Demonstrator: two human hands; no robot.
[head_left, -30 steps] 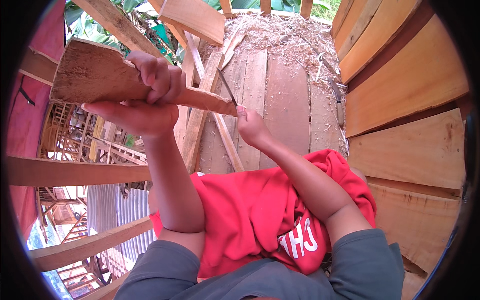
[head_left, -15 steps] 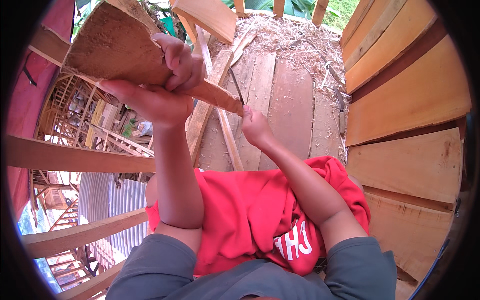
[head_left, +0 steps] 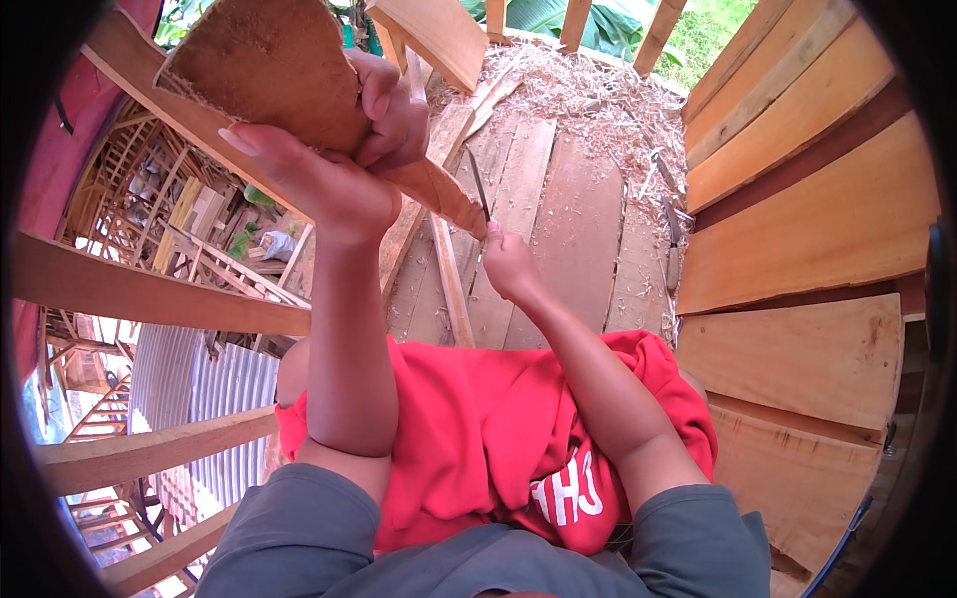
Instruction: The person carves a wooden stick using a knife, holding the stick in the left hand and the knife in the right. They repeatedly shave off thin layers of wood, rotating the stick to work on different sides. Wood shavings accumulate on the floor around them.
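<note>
Head view: left hand point(head_left: 349, 194) clamped round paddle-shaped wood point(head_left: 264, 75), wide end at upper left, held above plank floor point(head_left: 573, 224); right hand point(head_left: 511, 267) closed on knife point(head_left: 478, 184), blade by wood's narrow end, contact unclear.

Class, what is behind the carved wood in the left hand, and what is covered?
Behind the narrow part of the carved wood, a wooden beam and floorboards show on either side. Whatever lies directly behind it, and behind the left hand, is covered.

Daylight reaches a plank floor point(head_left: 573, 229) strewn with pale shavings point(head_left: 608, 100) beside a board wall point(head_left: 822, 224).
</note>
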